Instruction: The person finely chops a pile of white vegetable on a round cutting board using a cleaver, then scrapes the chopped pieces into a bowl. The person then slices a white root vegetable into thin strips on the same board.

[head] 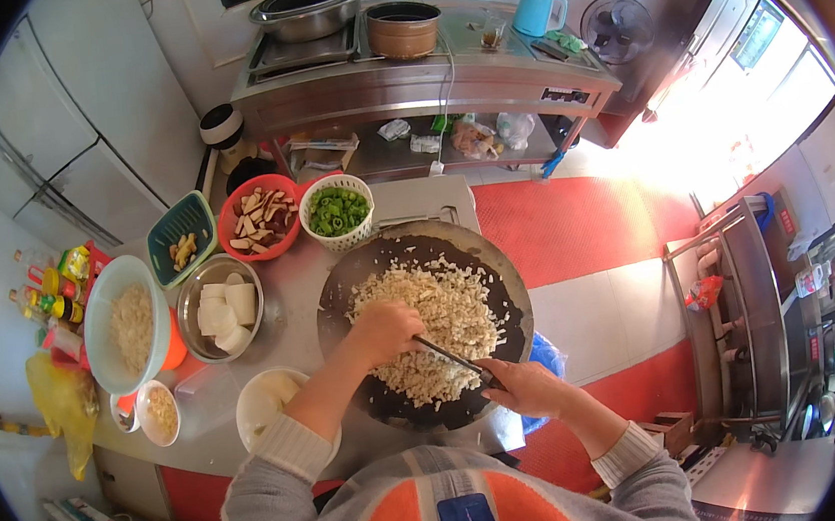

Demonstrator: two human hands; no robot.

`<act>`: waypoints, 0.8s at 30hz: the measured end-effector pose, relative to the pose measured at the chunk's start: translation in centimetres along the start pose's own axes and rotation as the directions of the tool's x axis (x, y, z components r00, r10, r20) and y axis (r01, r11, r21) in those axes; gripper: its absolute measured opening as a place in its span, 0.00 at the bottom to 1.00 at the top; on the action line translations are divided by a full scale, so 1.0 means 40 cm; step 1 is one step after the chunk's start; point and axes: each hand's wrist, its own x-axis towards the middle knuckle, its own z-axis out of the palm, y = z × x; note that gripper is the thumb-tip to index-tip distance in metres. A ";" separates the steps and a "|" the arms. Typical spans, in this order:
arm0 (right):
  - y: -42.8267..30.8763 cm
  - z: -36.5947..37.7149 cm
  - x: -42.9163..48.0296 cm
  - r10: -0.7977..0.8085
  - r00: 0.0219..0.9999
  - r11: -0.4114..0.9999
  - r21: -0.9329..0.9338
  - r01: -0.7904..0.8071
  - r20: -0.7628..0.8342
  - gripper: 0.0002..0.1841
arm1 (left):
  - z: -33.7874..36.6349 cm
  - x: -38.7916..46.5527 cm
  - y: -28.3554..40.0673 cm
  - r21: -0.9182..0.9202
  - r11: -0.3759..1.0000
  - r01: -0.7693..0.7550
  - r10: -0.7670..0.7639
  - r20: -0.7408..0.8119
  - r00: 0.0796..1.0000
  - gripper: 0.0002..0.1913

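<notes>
A large dark wok (505, 267) stands in front of me, with a heap of chopped pale food (459, 302), perhaps rice, spread over its middle. My right hand (524, 387) grips the handle of a dark long-handled utensil (447, 353) near the wok's lower right. My left hand (387, 333) is over the left part of the heap, its fingers closed beside the utensil's other visible end; whether it grips the utensil or food cannot be told. The utensil's working end is hidden. Left of the wok, my left forearm partly covers a white bowl (253, 397) with pale contents.
Left of the wok stand a steel bowl of white chunks (262, 328), a pale bowl of grains (103, 321), a green basket with ginger (161, 259), a red colander with sliced food (231, 203) and a white basket of green peppers (365, 237). A steel counter (401, 85) stands behind.
</notes>
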 end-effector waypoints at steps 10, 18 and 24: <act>0.002 0.069 0.096 0.057 0.870 0.977 0.208 0.053 -0.489 0.31 | 0.176 -0.081 -0.120 -0.647 0.642 0.410 -0.765 -0.504 0.401 0.21; -0.054 0.081 0.127 0.136 0.852 0.965 0.264 0.002 -0.506 0.31 | 0.275 -0.122 -0.108 -0.612 0.715 0.339 -0.699 -0.622 0.351 0.19; -0.078 0.075 0.117 0.013 0.748 0.925 0.292 0.243 -0.664 0.30 | 0.264 -0.124 -0.115 -0.593 0.733 0.333 -0.680 -0.644 0.350 0.22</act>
